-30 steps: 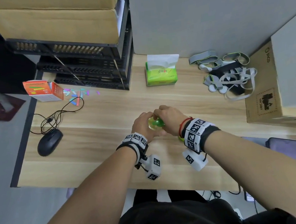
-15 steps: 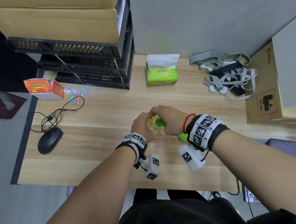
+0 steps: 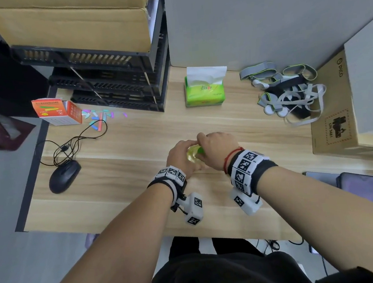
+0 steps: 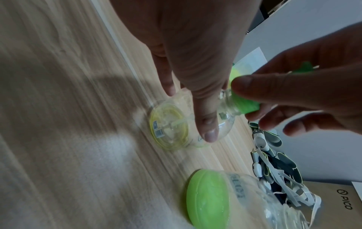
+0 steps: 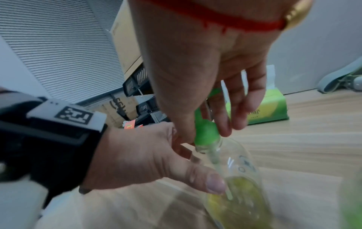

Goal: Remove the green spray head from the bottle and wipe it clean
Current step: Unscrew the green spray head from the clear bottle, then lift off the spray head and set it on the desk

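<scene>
- Gripping the clear plastic bottle point(image 5: 243, 168) upright on the wooden bench point(image 3: 119, 166), the left hand point(image 3: 182, 157) curls round its body.
- Right hand point(image 3: 218, 149) pinches the green spray head point(image 5: 205, 131) seated at the neck.
- Beyond: green tissue pack point(image 3: 204, 90).

Wooden desk point(image 3: 135, 141), mouse point(image 3: 64, 177), tissue pack point(image 3: 204, 92), straps point(image 3: 290, 92), perhaps chalk point(image 3: 98, 118)

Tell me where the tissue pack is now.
In the head view the tissue pack stands at the desk's back edge, just right of the black crates, beyond both hands.
</scene>
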### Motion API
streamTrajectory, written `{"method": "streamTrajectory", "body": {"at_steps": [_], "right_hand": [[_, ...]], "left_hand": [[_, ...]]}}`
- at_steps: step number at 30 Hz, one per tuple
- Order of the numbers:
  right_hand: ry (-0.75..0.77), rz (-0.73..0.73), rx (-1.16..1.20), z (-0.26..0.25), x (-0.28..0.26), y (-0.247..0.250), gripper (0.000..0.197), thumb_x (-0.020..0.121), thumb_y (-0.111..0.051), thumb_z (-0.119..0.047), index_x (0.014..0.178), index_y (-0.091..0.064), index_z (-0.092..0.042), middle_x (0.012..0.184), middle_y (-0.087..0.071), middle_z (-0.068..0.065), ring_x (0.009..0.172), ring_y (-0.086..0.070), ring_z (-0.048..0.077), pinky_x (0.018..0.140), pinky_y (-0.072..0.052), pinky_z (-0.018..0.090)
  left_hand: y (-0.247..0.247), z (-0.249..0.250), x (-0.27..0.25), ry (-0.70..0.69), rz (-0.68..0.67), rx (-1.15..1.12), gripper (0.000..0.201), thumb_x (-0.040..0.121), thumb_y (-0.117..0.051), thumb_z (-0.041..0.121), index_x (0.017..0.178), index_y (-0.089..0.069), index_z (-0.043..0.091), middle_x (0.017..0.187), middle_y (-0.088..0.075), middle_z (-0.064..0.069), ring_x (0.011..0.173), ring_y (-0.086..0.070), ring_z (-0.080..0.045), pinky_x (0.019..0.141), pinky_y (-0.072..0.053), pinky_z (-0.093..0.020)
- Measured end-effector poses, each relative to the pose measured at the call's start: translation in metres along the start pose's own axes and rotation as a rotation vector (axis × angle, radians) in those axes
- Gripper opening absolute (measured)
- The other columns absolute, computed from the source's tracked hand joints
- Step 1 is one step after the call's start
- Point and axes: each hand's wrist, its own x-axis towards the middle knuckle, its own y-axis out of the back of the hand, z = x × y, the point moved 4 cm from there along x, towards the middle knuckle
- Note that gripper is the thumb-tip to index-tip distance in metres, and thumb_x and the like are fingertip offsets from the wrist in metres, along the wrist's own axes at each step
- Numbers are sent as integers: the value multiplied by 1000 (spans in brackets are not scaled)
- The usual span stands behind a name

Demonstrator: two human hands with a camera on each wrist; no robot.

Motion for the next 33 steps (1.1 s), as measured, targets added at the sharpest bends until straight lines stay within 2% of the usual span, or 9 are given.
{"method": "streamTrajectory", "body": {"at_steps": [3, 5, 7, 11, 15, 18, 23, 28, 33], "right_hand": [[62, -20, 79, -3, 0, 0, 48, 76, -69, -25, 118, -47, -20, 112, -53, 6, 95, -59, 28, 67, -51, 38], [12, -2, 118, -1, 1, 1, 52, 75, -71, -33, 118, -46, -19, 111, -53, 7, 91, -60, 30, 66, -49, 37], [-27, -4, 121, 0, 5, -1, 43, 81, -65, -39, 114, -51, -14, 105, -61, 9, 90, -63, 32, 69, -48, 37], [50, -3, 170, -3, 3, 12, 26, 79, -62, -22, 104, -63, -13, 96, -65, 8, 86, -64, 29, 70, -46, 32], [52, 74, 293, 10, -9, 42, 28, 69, -69, -26, 95, -66, -16, 81, -58, -2, 74, -53, 18, 65, -42, 27], [14, 73, 411, 27, -19, 57, 30, 65, -74, -27, 93, -66, -19, 81, -64, -3, 73, -56, 17, 68, -48, 28], [-36, 83, 491, 41, -29, 57, 30, 66, -77, -26, 93, -67, -19, 82, -63, -5, 72, -55, 14, 68, -41, 22], [-61, 98, 571, 52, -44, 60, 29, 65, -78, -25, 93, -69, -22, 83, -64, -6, 73, -56, 14, 63, -40, 18], [-160, 192, 542, 97, -80, 97, 25, 64, -79, -25, 87, -69, -25, 82, -66, -5, 73, -59, 17, 67, -45, 25]], "left_hand": [[0, 0, 0, 11, 8, 8, 65, 56, -92, 21, 115, -63, 20, 110, -63, 0, 99, -60, -20, 83, -47, -30], [0, 0, 0, -1, 6, 16, 70, 57, -92, 22, 120, -62, 21, 114, -63, 0, 101, -60, -20, 84, -46, -28], [-1, -1, 0, -3, -6, -2, 75, 56, -92, 24, 124, -60, 22, 113, -59, 4, 99, -55, -15, 84, -41, -25], [0, 0, 0, 3, -6, -22, 74, 54, -92, 32, 120, -61, 21, 107, -55, 7, 95, -51, -12, 82, -38, -24], [-2, -2, 1, -26, 2, -35, 73, 54, -93, 34, 120, -62, 25, 105, -55, 10, 97, -53, -9, 84, -37, -21], [-3, -3, 0, -54, 10, -52, 73, 53, -93, 33, 119, -63, 28, 104, -55, 11, 98, -53, -8, 86, -39, -21], [-4, -4, 1, -38, 16, -43, 74, 52, -93, 34, 119, -63, 30, 108, -58, 10, 99, -54, -9, 87, -41, -22], [-4, 3, 0, -15, -19, 13, 76, 54, -93, 32, 122, -59, 26, 119, -58, 2, 109, -56, -17, 86, -39, -25], [-1, 32, -1, -28, -55, 158, 98, 50, -91, 47, 134, -43, 27, 135, -46, -1, 130, -38, -21, 103, -40, -37]]}}
